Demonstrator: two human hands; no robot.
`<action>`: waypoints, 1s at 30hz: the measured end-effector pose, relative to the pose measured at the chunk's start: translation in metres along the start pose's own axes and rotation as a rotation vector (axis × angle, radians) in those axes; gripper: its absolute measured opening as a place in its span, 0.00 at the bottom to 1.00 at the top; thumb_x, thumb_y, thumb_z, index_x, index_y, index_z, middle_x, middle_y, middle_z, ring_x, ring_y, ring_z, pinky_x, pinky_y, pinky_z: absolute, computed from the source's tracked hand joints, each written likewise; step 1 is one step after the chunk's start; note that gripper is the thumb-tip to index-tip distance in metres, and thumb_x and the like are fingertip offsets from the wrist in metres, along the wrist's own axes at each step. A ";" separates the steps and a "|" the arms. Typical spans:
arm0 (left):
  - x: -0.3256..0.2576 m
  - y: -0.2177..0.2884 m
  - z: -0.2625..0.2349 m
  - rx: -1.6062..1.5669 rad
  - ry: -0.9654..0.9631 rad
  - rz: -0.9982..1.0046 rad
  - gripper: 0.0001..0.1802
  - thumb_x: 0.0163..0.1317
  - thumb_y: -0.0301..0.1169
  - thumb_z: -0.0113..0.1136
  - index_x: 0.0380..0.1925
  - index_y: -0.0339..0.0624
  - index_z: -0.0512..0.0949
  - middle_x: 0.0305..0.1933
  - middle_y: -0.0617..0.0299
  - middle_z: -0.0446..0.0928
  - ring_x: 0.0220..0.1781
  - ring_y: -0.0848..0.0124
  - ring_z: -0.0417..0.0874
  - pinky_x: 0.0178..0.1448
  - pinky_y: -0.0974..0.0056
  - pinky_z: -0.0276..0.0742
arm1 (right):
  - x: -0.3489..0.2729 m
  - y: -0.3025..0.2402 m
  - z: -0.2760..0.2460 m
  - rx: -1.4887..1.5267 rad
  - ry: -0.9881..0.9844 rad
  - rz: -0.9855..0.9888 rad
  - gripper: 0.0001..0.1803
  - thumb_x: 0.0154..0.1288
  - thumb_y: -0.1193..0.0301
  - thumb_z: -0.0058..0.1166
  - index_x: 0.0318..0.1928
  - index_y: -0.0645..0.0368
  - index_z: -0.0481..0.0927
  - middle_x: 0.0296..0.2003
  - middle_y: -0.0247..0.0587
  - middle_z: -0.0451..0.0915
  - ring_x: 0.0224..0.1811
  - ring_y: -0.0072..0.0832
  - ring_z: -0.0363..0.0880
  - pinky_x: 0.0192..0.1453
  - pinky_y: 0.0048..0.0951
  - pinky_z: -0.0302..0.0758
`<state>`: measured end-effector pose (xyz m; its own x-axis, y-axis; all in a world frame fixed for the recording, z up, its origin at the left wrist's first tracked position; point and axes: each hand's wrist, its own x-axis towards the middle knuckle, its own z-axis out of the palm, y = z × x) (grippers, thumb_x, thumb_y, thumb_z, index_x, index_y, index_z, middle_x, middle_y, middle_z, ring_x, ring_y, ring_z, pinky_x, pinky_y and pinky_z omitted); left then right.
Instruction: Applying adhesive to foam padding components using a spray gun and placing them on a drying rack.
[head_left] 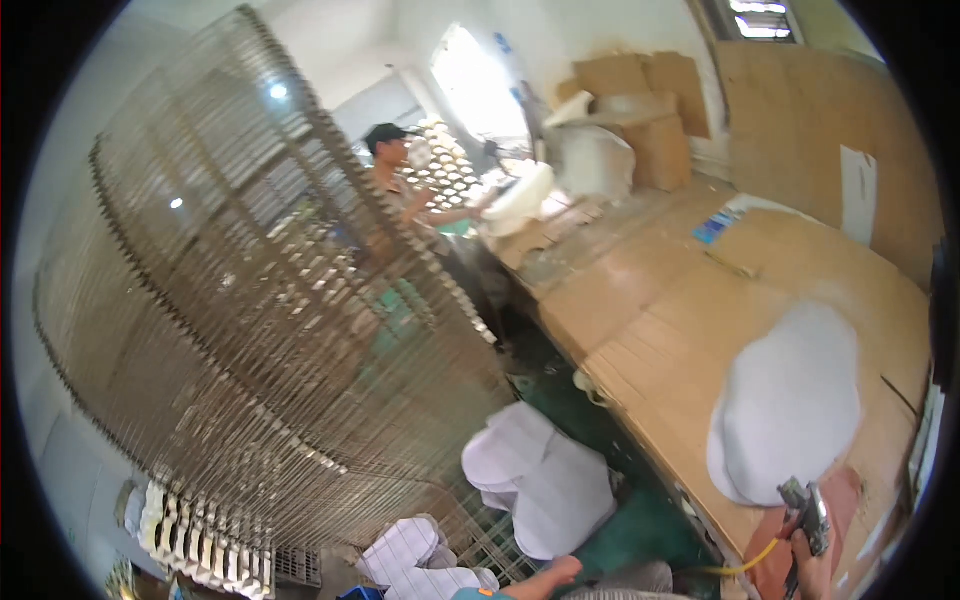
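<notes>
The right hand [812, 572], clenched on a spray gun [806, 508], sat just below the white foam piece [790, 400] on the surface [650, 330]; the left hand [560, 572], nearly hidden, I cannot tell.

We see a white cloud-shaped piece [790, 400] on the tan, cardboard-covered counter [660, 330], with a reddish-brown patch [775, 560] at the near edge. The tool [808, 510] is dark grey with a yellow hose [745, 567]. More white shapes [545, 480] lie over the green floor [640, 535]. The wire rack [250, 300] shows a fine grid of brownish metal lines, and brown cardboard boxes [650, 110] stand at the back
</notes>
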<state>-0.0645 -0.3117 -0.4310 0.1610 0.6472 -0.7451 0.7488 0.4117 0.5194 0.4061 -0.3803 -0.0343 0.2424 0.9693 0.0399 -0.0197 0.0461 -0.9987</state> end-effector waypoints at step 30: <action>0.025 0.121 0.005 -0.069 -0.085 -0.249 0.10 0.54 0.29 0.49 0.36 0.44 0.76 0.29 0.62 0.76 0.19 0.71 0.77 0.18 0.69 0.67 | -0.131 -0.064 -0.027 -0.143 0.653 0.038 0.35 0.52 0.67 0.61 0.58 0.64 0.62 0.30 0.38 0.74 0.28 0.21 0.73 0.30 0.21 0.71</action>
<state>0.0340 -0.2489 -0.3889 0.0329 0.4654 -0.8845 0.7270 0.5962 0.3407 0.4016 -0.5162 0.0237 0.7823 0.6225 0.0232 0.0783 -0.0614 -0.9950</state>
